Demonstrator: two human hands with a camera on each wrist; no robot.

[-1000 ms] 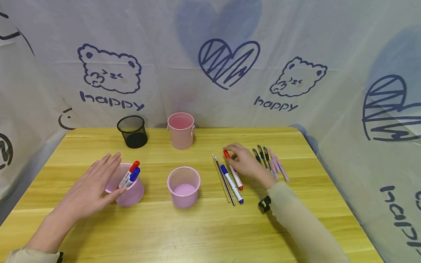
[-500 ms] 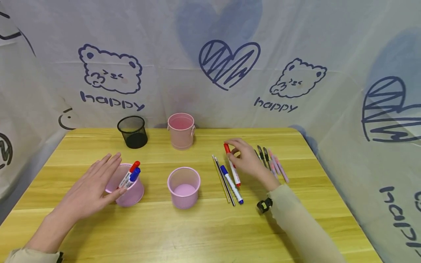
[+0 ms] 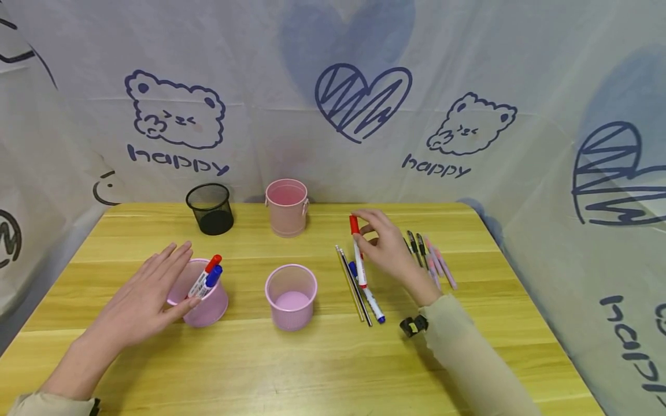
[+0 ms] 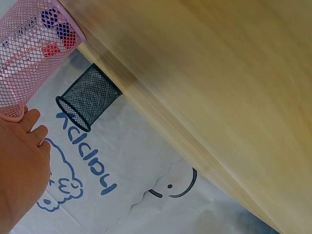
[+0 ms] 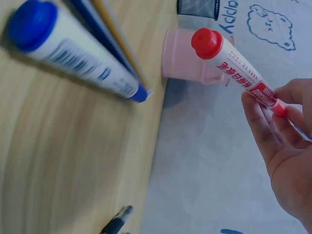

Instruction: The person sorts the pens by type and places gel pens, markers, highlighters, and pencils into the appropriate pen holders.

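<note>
My right hand (image 3: pixel 387 248) pinches a red-capped whiteboard marker (image 3: pixel 359 266) between thumb and fingers, cap end up, above the table. In the right wrist view the marker (image 5: pixel 243 73) slants from the fingertips, clear of the wood. Below it lies a blue-capped marker (image 3: pixel 374 306), partly hidden, beside two thin pencils (image 3: pixel 354 289). On the left, my left hand (image 3: pixel 140 303) rests with extended fingers at the rim of a pink mesh pen cup (image 3: pixel 208 315). Leaning inside that cup are a red marker (image 3: pixel 212 264) and a blue marker (image 3: pixel 213 277).
A second pink cup (image 3: pixel 292 318) stands mid-table. Behind are a black mesh cup (image 3: pixel 215 222) and a pink bucket (image 3: pixel 288 221). Black pens (image 3: pixel 416 245) and pink pens (image 3: pixel 444 268) lie right of my right hand. A printed cloth (image 3: pixel 270 138) hangs behind the table (image 3: pixel 250 370).
My right hand has lifted the red marker off the table and carried it slightly left, turning it more upright, over the blue marker. The left hand has stayed at the cup.
</note>
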